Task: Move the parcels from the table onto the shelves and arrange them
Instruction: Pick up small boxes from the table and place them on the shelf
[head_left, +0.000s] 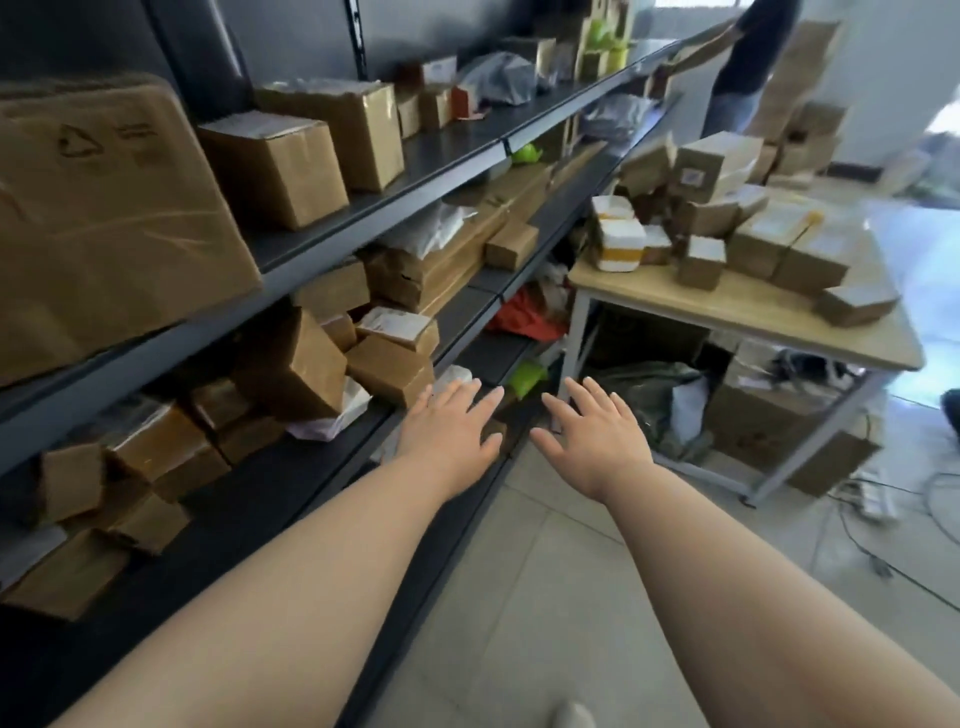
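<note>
- The left hand (449, 434) is flat and wide open, fingers spread and straight, palm down. It holds nothing and sits over the front edge of the lower shelf (332, 467); I cannot tell whether it touches it.
- The right hand (592, 441) is just as open, with fingers splayed and nothing in it. It is out past the shelf's front edge, over the floor (545, 571), and points toward the desk.
- The parcels on the desk (758, 244) are brown cartons heaped unevenly across the far half of the top, several tipped at angles. One low carton (857, 306) lies alone near the right edge.
- White foam boxes (618, 244) banded with yellow tape stand at the desk's left corner, beside the shelves.
- The desk (727, 312) shows bare wood along its near edge.
- On the lower shelf, a tilted carton (296, 364) leans on smaller ones, close to the left hand.
- On the middle shelf, long flat parcels (488, 228) lie with their long axis along the shelf, toward its far end.
- A large carton (104, 208) on the upper shelf (363, 218) is cut off by the left border.
- Motion blur makes the labels unreadable.
- Cartons under the desk (769, 415) are partly hidden by its frame.
- Another person (748, 57) stands at the far end, cut off by the top.
</note>
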